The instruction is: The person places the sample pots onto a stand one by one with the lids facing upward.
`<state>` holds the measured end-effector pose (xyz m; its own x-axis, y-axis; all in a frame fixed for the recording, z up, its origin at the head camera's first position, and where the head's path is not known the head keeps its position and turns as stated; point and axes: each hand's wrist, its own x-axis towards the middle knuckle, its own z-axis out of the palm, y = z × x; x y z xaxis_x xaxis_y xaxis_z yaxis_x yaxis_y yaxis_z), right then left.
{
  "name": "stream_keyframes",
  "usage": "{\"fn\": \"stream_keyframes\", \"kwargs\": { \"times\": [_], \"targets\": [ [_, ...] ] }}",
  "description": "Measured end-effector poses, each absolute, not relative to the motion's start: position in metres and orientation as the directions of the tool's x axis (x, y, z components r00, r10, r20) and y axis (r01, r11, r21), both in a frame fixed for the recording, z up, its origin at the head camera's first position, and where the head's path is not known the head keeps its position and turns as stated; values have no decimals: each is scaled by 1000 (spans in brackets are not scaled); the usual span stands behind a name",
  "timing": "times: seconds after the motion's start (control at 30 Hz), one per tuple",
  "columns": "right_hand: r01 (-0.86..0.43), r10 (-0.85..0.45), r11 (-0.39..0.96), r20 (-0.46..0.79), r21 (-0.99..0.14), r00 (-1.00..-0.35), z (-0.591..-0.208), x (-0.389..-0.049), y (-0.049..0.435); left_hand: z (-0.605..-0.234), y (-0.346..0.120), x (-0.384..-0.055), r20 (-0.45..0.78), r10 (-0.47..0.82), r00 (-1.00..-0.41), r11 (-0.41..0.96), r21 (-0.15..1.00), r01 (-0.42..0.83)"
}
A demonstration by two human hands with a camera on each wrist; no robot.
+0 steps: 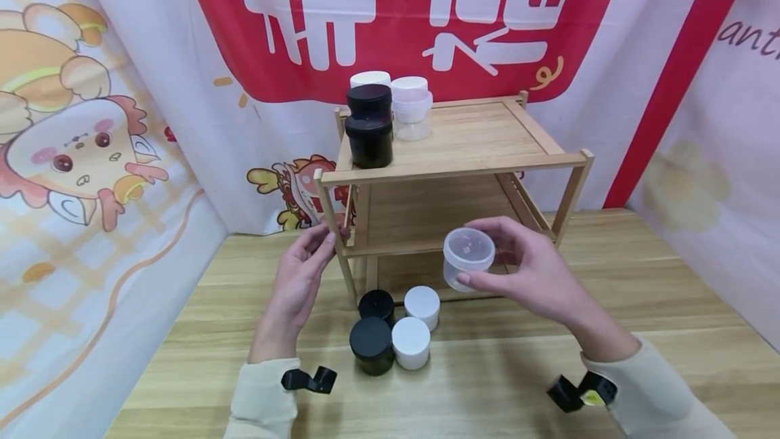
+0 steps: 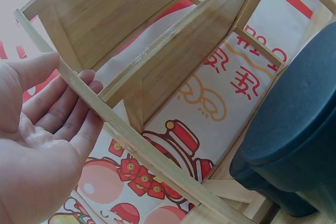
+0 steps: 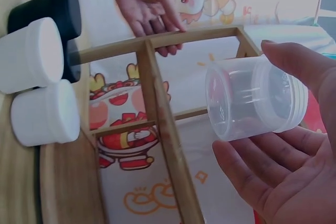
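My right hand (image 1: 533, 269) holds a clear plastic jar (image 3: 247, 98) between thumb and fingers, raised in front of the wooden shelf rack's right half. In the head view the translucent top of the jar faces up, tilted slightly toward me. My left hand (image 1: 301, 273) is at the left front post (image 2: 81, 87) of the rack, thumb on one side and fingertips reaching round the other. On the table between the hands stand two black jars (image 1: 372, 344) and two white jars (image 1: 412, 343), grouped close by the rack's front left foot.
The wooden rack (image 1: 475, 131) has several levels. Its top board carries stacked black jars (image 1: 370, 137), with white-lidded and clear jars (image 1: 412, 110) behind and beside them at the left. A printed cloth (image 1: 402, 32) hangs at the back, and more cloth covers both sides of the wooden table (image 1: 487, 385).
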<state>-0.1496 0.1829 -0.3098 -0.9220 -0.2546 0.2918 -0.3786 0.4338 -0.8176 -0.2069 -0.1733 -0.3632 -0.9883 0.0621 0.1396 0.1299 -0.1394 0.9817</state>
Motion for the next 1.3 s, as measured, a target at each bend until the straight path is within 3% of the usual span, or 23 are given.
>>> {"fn": "stream_keyframes", "kwargs": {
  "times": [0.6, 0.87, 1.3],
  "targets": [
    [-354, -214, 511, 283, -783, -935, -265, -159, 170, -362, -173, -208, 122, 55, -991, -138, 984, 113],
    [-410, -239, 520, 333, -749, -912, -239, -170, 165, -363, -173, -209, 120, 50, -992, -137, 984, 112],
    [-373, -193, 504, 319, -779, -928, -205, -177, 151, -362, -173, -210, 125, 57, -991, -150, 982, 115]
  ]
}}
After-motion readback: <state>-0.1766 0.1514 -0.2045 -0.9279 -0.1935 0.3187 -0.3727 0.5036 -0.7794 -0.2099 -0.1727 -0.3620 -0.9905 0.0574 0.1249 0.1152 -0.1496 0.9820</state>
